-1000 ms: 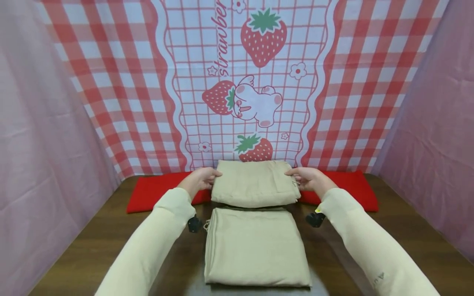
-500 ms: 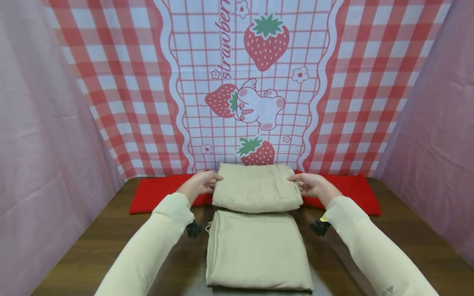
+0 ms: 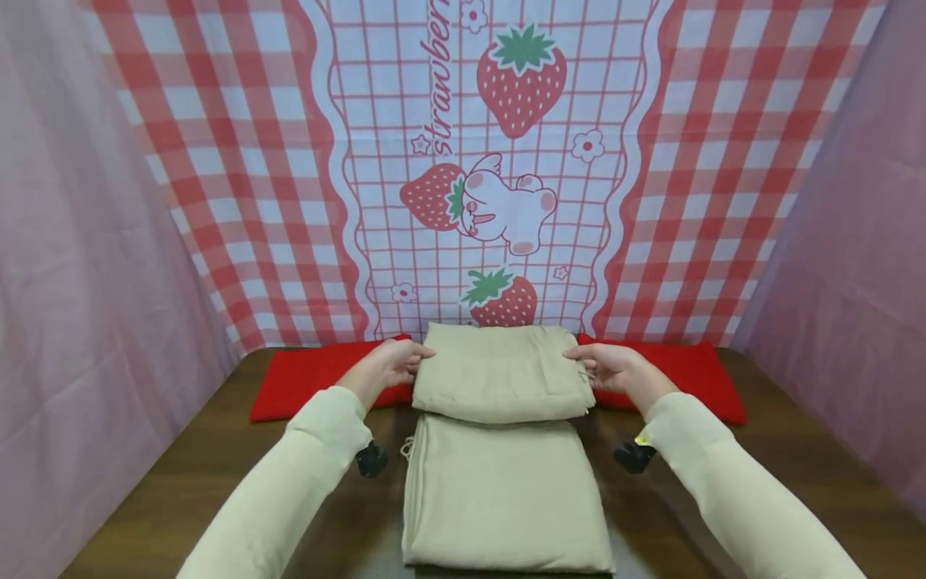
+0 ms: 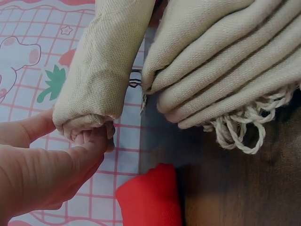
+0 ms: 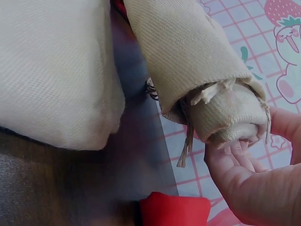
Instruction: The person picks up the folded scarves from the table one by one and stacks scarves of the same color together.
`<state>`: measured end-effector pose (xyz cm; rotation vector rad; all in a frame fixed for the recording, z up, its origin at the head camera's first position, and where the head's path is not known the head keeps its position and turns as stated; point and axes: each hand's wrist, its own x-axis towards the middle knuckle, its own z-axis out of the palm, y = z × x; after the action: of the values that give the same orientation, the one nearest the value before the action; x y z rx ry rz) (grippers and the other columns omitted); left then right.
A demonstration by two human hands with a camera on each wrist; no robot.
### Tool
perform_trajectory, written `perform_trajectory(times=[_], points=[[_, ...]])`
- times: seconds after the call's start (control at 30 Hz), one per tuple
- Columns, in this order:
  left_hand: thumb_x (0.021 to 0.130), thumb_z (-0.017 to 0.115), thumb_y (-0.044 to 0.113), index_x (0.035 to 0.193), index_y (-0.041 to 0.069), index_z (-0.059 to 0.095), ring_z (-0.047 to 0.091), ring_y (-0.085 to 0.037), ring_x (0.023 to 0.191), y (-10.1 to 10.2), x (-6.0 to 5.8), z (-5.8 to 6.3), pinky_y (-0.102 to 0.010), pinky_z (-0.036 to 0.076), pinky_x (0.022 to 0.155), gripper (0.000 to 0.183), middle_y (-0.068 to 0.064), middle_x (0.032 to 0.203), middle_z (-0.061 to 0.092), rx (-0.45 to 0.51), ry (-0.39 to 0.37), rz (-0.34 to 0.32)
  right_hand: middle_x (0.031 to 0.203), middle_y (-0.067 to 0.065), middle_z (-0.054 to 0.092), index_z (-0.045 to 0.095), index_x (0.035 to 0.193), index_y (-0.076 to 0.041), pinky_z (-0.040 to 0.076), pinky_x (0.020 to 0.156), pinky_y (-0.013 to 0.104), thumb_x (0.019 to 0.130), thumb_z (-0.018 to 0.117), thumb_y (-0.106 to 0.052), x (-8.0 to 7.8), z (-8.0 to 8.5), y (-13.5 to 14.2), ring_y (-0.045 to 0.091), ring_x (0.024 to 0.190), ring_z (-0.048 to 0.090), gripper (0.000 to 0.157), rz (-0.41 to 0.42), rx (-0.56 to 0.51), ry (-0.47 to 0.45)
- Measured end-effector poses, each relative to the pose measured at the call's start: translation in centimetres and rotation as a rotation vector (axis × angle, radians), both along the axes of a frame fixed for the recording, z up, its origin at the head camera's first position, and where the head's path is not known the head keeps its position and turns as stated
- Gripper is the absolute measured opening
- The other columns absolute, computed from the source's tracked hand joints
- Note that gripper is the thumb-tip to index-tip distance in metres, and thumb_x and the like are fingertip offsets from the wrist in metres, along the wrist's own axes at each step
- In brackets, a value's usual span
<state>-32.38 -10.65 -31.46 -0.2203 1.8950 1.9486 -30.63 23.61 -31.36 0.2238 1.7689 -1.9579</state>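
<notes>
Two folded beige fringed cloths are in the middle of the head view. Both hands hold the back cloth (image 3: 502, 374) at its two ends, slightly tilted. My left hand (image 3: 391, 366) pinches the left end, with fingers tucked into the folds and the thumb outside, as the left wrist view shows. At the right end, my right hand (image 3: 618, 370) grips likewise; loose threads hang there from the rolled layers (image 5: 230, 115) in the right wrist view. The front cloth (image 3: 510, 498) lies flat and thick nearer the body, untouched, its looped fringe (image 4: 240, 132) at the left edge.
Red fabric (image 3: 311, 382) lies on the brown wooden table (image 3: 195, 474) behind the left hand, and more red fabric (image 3: 673, 374) shows at the right. A strawberry-print checked cloth (image 3: 499, 161) hangs at the back. Pink curtains (image 3: 94, 241) flank both sides.
The back cloth, with both hands on it, has come slightly down and nearer, so its front edge now meets or overlaps the front cloth's far edge in the head view. Both grips stay the same.
</notes>
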Motion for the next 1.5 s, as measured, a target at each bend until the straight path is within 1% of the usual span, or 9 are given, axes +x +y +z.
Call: perform_trajectory(times=[0.13,0.3,0.37,0.53,0.67,0.8,1.17,1.27,1.5], points=[[0.09,0.06,0.005,0.129,-0.007,0.045,0.06,-0.013,0.084,0.0,-0.3,-0.4,-0.04,0.048,0.103,0.043,-0.014,0.11,0.065,0.009,0.01,-0.013,0.08,-0.003,0.07,0.044,0.116,-0.006,0.059,0.073,0.025,0.097,0.051,-0.017,0.4,0.0,0.2,0.009,0.077,0.066,0.023,0.005,-0.01,0.011],[0.09,0.061,0.007,0.127,-0.005,0.046,0.059,-0.01,0.073,0.1,0.1,-0.6,-0.031,0.052,0.079,0.041,-0.005,0.088,0.066,0.014,0.017,-0.014,0.079,-0.004,0.071,0.044,0.116,-0.006,0.059,0.073,0.025,0.098,0.051,-0.018,1.0,-0.1,0.6,0.008,0.076,0.067,0.022,0.003,-0.018,0.016],[0.094,0.055,0.006,0.132,-0.006,0.043,0.058,-0.011,0.074,0.3,0.3,-0.5,-0.032,0.051,0.082,0.042,-0.006,0.09,0.064,0.004,0.018,0.004,0.081,-0.004,0.071,0.045,0.116,-0.008,0.059,0.074,0.025,0.097,0.053,-0.019,1.1,0.0,0.5,0.009,0.078,0.067,0.024,-0.008,-0.02,0.015],[0.095,0.053,0.006,0.138,-0.007,0.038,0.06,-0.016,0.09,0.1,0.5,-0.5,-0.042,0.046,0.105,0.048,-0.018,0.122,0.06,0.013,0.009,-0.003,0.082,-0.005,0.071,0.045,0.117,-0.008,0.059,0.075,0.025,0.097,0.054,-0.019,1.3,0.1,0.5,0.009,0.079,0.067,0.024,-0.006,-0.018,0.014],[0.094,0.055,0.006,0.126,-0.006,0.047,0.052,-0.011,0.071,-0.1,0.8,-0.5,-0.032,0.05,0.083,0.035,-0.008,0.09,0.063,0.022,0.009,-0.011,0.082,-0.005,0.071,0.045,0.118,-0.009,0.059,0.075,0.025,0.097,0.054,-0.019,1.5,0.0,0.4,0.009,0.08,0.068,0.026,-0.011,-0.021,0.015],[0.094,0.055,0.005,0.11,-0.003,0.049,0.04,-0.009,0.059,-0.5,1.3,-0.4,-0.025,0.042,0.064,0.02,0.0,0.071,0.054,0.019,0.013,-0.006,0.084,-0.005,0.071,0.043,0.122,-0.009,0.059,0.076,0.024,0.097,0.055,-0.02,1.9,-0.1,0.2,0.01,0.082,0.067,0.029,-0.008,-0.027,0.011],[0.09,0.062,0.008,0.106,-0.002,0.051,0.04,-0.009,0.061,-0.8,1.7,-0.3,-0.023,0.041,0.063,0.022,0.0,0.072,0.052,0.008,0.049,-0.019,0.085,-0.007,0.071,0.046,0.116,-0.01,0.058,0.077,0.022,0.098,0.051,-0.019,2.3,-0.2,0.3,0.007,0.081,0.067,0.021,0.049,-0.036,0.024],[0.091,0.06,0.007,0.111,-0.004,0.051,0.04,-0.008,0.06,-0.7,1.8,-0.3,-0.021,0.041,0.061,0.025,0.001,0.073,0.052,0.007,0.034,-0.018,0.086,-0.006,0.072,0.046,0.117,-0.009,0.058,0.078,0.023,0.098,0.051,-0.019,2.5,-0.2,0.3,0.007,0.082,0.067,0.022,0.063,-0.044,0.011],[0.095,0.054,0.007,0.136,-0.007,0.038,0.052,-0.009,0.07,-0.9,2.5,0.1,-0.021,0.051,0.066,0.047,-0.009,0.107,0.055,0.011,0.018,-0.009,0.087,-0.007,0.071,0.048,0.116,-0.01,0.058,0.078,0.023,0.098,0.053,-0.021,2.9,0.0,0.2,0.008,0.082,0.067,0.022,0.064,-0.022,0.042]])
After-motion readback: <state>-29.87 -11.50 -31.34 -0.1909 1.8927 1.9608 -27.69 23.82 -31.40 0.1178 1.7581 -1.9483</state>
